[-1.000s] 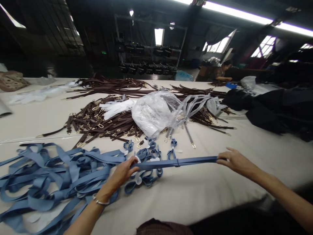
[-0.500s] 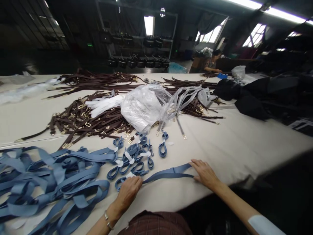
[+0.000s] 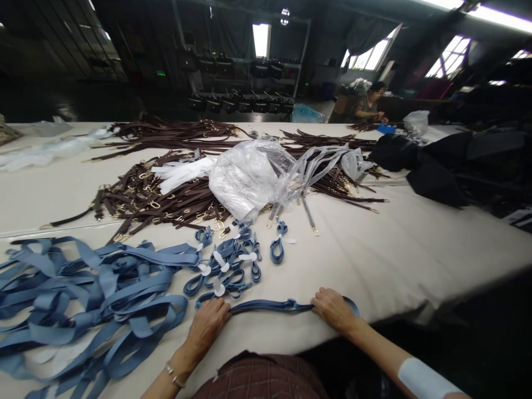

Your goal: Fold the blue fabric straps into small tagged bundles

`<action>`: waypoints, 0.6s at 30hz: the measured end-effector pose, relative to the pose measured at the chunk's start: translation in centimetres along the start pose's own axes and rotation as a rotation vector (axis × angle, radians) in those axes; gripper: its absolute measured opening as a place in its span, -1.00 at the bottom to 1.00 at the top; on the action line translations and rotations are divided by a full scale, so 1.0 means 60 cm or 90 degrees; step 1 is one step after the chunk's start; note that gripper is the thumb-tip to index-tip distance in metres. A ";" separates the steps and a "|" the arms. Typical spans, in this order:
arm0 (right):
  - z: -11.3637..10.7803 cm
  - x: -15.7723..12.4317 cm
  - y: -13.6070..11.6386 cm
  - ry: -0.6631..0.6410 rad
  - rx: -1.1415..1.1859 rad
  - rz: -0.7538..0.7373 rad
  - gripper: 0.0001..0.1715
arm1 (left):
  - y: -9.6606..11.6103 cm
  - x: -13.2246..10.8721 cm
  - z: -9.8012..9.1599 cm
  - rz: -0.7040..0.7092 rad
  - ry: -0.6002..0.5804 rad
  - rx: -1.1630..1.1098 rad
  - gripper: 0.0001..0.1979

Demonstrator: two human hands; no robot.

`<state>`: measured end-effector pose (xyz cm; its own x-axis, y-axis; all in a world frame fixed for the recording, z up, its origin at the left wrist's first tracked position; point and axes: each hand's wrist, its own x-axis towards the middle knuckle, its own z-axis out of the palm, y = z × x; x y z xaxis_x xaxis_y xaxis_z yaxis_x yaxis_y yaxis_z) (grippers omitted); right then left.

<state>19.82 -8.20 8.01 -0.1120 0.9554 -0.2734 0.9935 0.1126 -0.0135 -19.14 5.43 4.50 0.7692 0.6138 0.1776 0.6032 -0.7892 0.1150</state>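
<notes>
A blue strap (image 3: 270,305) lies along the near edge of the white table (image 3: 415,249), stretched between my two hands. My left hand (image 3: 208,327) presses down on its left end with fingers closed around it. My right hand (image 3: 332,310) holds the right end, where the strap folds back in a loop (image 3: 353,305). A big tangle of blue straps (image 3: 91,293) lies just left of my left hand. Several small folded blue loops with white tags (image 3: 233,260) lie just beyond the strap.
Piles of dark brown straps with gold clasps (image 3: 158,199) cover the table's middle, with a crumpled clear plastic bag (image 3: 249,177) on top. Black fabric (image 3: 428,166) lies at the right. Another person (image 3: 369,102) works at the far end.
Both hands drew the strap from mid-table back to the near edge and brought its ends closer together; the right end is now folded into a loop.
</notes>
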 end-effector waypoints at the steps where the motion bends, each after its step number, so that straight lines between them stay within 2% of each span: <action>1: 0.003 -0.003 -0.004 0.005 -0.003 -0.004 -0.69 | 0.001 0.000 -0.001 -0.011 -0.019 -0.005 -0.85; 3: 0.006 -0.005 -0.016 0.022 0.016 -0.019 -0.41 | 0.004 0.004 -0.005 -0.035 -0.067 -0.018 -0.87; 5: 0.000 0.000 -0.030 0.051 0.094 -0.032 -0.32 | 0.009 0.012 -0.009 -0.059 -0.124 -0.032 -0.88; 8: -0.022 0.019 -0.051 0.060 0.283 0.005 -0.49 | 0.017 0.023 -0.012 -0.099 -0.202 -0.055 -0.88; 10: -0.037 0.033 -0.060 -0.002 0.355 0.028 -0.58 | 0.022 0.027 -0.013 -0.123 -0.234 -0.083 -0.87; 13: -0.045 0.043 -0.066 -0.109 0.346 0.007 -0.58 | 0.025 0.028 -0.015 -0.145 -0.251 -0.116 -0.85; 18: -0.042 0.040 -0.078 -0.166 0.260 -0.037 -0.52 | 0.023 0.028 -0.023 -0.158 -0.244 -0.155 -0.84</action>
<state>14.85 -5.74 9.86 -0.2112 0.8447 -0.4919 0.9175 -0.0021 -0.3976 -17.32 5.34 6.29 0.6587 0.7096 -0.2502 0.7460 -0.5726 0.3400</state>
